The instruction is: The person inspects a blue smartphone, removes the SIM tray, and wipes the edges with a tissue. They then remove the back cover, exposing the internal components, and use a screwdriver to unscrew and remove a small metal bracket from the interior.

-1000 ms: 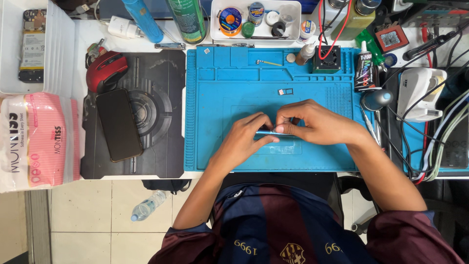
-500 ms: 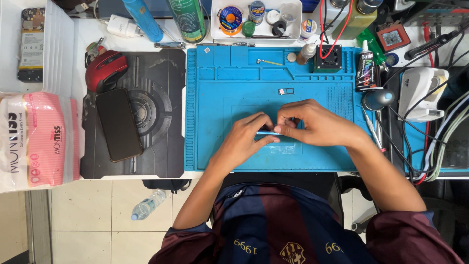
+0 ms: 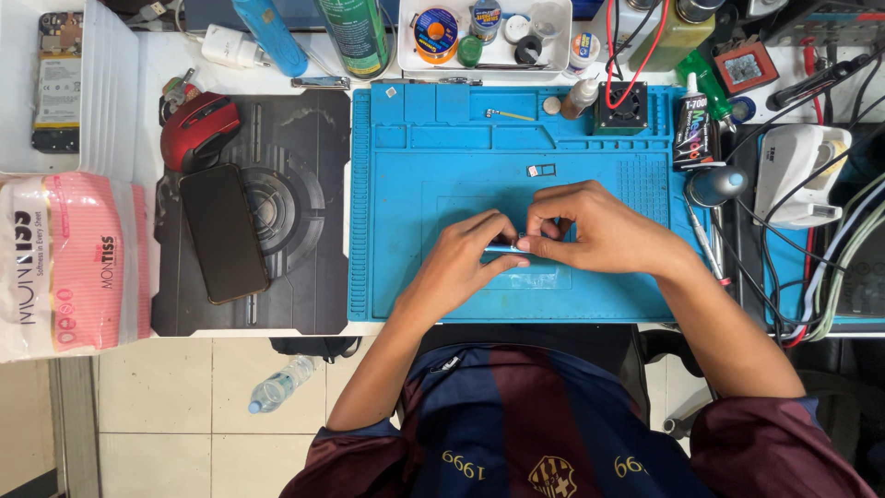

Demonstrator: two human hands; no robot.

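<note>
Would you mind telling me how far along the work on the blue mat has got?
A small metal tray already lies loose on the blue mat. In hand: the left hand and right hand pinch a thin edge-on device between them. A dark phone lies untouched on the black pad. What remains cannot be told.

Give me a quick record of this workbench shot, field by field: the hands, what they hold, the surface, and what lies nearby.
Left hand: grips the left end of a thin flat part
Right hand: pinches the same part's right end
Surface: blue work mat
Left of mat: dark phone face down, red mouse
On mat, above hands: small tray piece, small fan
Right edge: glue tube
Floor: plastic bottle
</note>
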